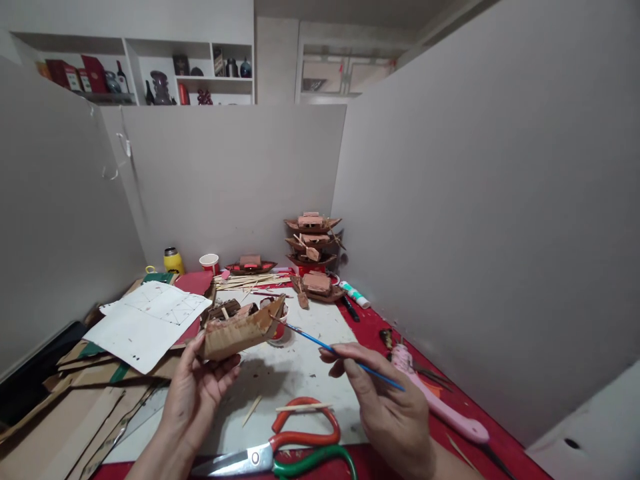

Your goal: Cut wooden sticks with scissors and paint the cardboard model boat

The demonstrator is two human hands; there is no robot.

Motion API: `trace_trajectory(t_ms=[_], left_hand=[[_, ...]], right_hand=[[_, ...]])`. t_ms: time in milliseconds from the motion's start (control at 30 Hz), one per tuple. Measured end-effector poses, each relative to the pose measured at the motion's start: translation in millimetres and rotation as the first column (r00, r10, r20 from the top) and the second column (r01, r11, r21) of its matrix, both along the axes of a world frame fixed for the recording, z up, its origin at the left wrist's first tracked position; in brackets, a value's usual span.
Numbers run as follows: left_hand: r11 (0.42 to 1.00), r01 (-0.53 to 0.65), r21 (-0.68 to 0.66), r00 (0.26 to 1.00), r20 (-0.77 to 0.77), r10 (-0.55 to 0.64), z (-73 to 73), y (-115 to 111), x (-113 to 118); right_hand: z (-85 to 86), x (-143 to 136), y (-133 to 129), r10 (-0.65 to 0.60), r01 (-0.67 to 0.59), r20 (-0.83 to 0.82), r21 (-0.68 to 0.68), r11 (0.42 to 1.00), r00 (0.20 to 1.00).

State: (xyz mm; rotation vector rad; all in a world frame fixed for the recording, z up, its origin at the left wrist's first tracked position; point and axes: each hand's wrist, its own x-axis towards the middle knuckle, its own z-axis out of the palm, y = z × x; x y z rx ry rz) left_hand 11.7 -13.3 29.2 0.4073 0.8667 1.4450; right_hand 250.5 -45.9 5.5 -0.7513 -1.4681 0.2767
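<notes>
My left hand is closed round the rear of a cardboard model boat, keeping it tilted with its pointed end up to the right. Between the thumb and fingers of my right hand is a thin blue paintbrush. Its tip meets the boat near the pointed end, where the top edge looks brown. Behind the boat, a paper cup is partly hidden. Below the hands lie scissors with one orange and one green handle, with a thin wooden stick across the orange loop.
Finished model boats are stacked at the back right, with another boat in front. Wooden sticks lie behind the white board. Drawn paper covers cardboard on the left. A pink-handled tool lies right. Grey partitions enclose the table.
</notes>
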Motion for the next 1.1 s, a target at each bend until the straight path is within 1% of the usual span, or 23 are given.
trace_trajectory(t_ms=[133, 200, 300, 433, 500, 567, 767, 900, 1000, 1100], left_hand=[[1.000, 0.003, -0.014, 1.000, 0.003, -0.003, 1.4, 0, 1], [1.000, 0.001, -0.020, 1.000, 0.005, -0.001, 2.0, 0, 2], [1.000, -0.003, -0.008, 1.000, -0.006, 0.003, 1.1, -1, 2], [1.000, -0.011, 0.000, 1.000, -0.024, 0.011, -5.3, -1, 3], [1.000, -0.001, 0.009, 0.999, -0.035, 0.002, -9.3, 0, 4], [1.000, 0.006, 0.023, 0.999, -0.052, -0.005, -12.0, 0, 5], [0.999, 0.032, 0.025, 0.996, -0.087, -0.029, -12.9, -3, 11], [0.999, 0.021, 0.037, 0.995, -0.101, -0.017, -13.3, -4, 12], [0.998, -0.015, 0.053, 0.994, -0.111, 0.021, -12.6, -4, 11], [0.997, -0.041, 0.058, 0.993, -0.108, 0.047, -10.5, -4, 10]], right_hand=[[6.6, 2, 6, -0.139, 0.136, -0.078, -0.034, 0.990, 0.987], [8.0, 3, 8, -0.157, 0.153, -0.107, -0.051, 0.987, 0.982], [2.7, 1, 6, -0.083, 0.080, -0.094, -0.035, 0.996, 0.992], [-8.9, -4, 0, 0.074, -0.074, 0.011, 0.020, 0.997, 0.997], [-11.1, -6, -2, 0.116, -0.120, 0.077, 0.054, 0.991, 0.990], [-9.9, -7, -3, 0.131, -0.143, 0.127, 0.084, 0.986, 0.983], [0.1, -18, -5, 0.138, -0.164, 0.195, 0.127, 0.978, 0.971], [1.8, -22, -7, 0.153, -0.189, 0.233, 0.142, 0.972, 0.961], [-1.1, -15, -5, 0.107, -0.130, 0.189, 0.115, 0.985, 0.976], [-6.4, -5, -1, 0.035, -0.038, 0.084, 0.034, 0.999, 0.996]])
